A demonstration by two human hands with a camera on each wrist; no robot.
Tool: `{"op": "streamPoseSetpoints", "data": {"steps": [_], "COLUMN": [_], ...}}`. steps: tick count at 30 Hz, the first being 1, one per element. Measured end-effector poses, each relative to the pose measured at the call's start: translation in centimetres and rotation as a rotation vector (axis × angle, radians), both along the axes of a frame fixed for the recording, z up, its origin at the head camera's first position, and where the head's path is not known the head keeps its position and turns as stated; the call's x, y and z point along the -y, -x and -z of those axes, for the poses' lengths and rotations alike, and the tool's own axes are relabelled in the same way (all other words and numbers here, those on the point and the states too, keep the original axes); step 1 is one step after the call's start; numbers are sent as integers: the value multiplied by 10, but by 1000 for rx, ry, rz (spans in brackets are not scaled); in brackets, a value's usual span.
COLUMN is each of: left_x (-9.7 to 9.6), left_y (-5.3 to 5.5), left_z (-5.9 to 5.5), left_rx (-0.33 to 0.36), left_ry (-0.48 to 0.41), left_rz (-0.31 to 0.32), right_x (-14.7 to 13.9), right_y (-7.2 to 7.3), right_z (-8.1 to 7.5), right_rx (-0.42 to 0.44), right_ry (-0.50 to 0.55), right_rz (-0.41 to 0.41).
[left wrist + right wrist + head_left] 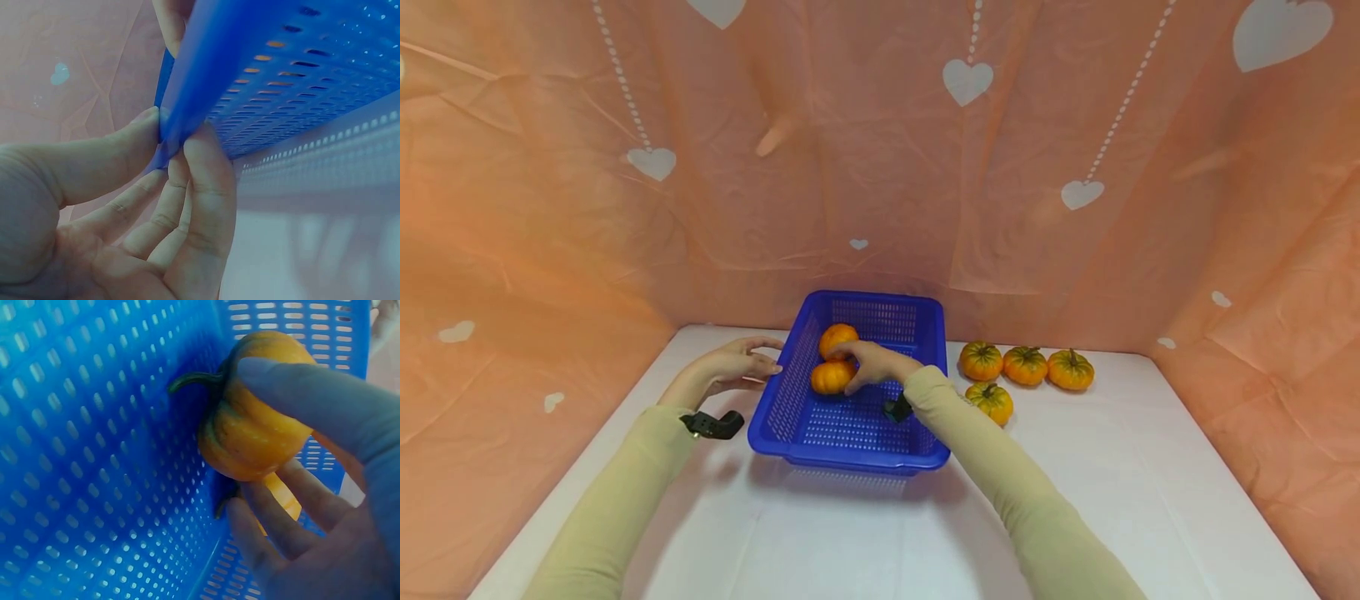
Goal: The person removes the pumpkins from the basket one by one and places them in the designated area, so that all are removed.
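The near pumpkin is gripped now by the right hand, caught between thumb and fingers inside the blue basket! It is set right at the fingertips, to the left of the palm; whether it is lifted off the basket floor cannot be told. Just beyond those same fingers, the far pumpkin is seen, left ungripped. Over on the other side, the basket's rim is pinched by the left hand, thumb on one side, fingers on the other. Outside, to the right of the right hand, three pumpkins are lined up on the white table, and nearer the forearm a lone pumpkin is partly covered by the right sleeve.
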State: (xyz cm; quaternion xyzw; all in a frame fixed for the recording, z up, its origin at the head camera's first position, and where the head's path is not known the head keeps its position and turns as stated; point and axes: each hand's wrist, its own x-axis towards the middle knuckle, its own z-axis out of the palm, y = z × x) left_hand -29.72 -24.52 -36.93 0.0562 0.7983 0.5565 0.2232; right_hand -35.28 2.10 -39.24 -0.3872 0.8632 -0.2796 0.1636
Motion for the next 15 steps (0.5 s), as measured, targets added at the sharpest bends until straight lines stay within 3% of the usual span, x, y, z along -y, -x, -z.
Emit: {"op": "streamPoseSetpoints", "data": {"steps": [15], "left_x": [-1], "left_y": [-2], "left_z": [-1], "left_rx": [-1], "left_ry": [-13], "left_rz": [2], "right_x": [3], "right_y": [-1], "right_z": [4], "right_rx": [-40], "right_ry": [-33], "right_rz": [8]}}
